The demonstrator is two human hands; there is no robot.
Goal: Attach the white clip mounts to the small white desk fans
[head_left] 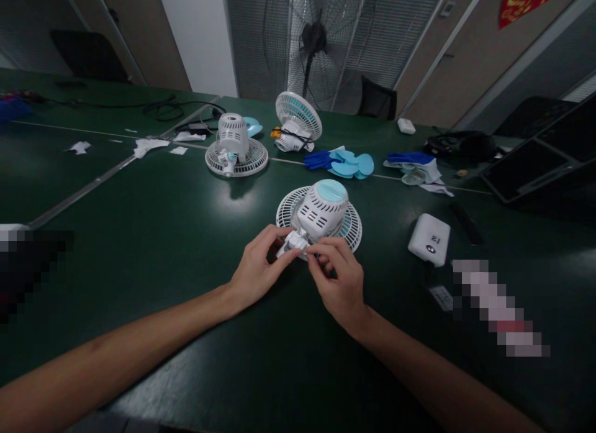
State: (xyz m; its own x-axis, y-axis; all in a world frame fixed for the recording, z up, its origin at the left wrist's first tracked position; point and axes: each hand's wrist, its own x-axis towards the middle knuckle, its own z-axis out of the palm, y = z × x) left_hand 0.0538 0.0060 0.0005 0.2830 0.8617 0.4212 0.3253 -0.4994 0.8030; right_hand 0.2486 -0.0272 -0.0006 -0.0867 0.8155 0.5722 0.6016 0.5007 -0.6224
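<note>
A small white fan [321, 212] with a light-blue cap lies face down on its round grille on the dark green table [162, 234]. A white bracket piece [293, 241] sticks out from its near side. My left hand [258, 268] pinches this bracket from the left with thumb and fingers closed on it. From the right, the fingertips of my right hand [339, 278] are pinched together at the same bracket.
Two more small fans [235, 147] [297, 122] stand farther back, beside blue gloves and light-blue fan blades [347, 164]. A white box [429, 239] lies to the right, paper scraps [149, 146] at the left, and a big floor fan [311, 41] behind the table.
</note>
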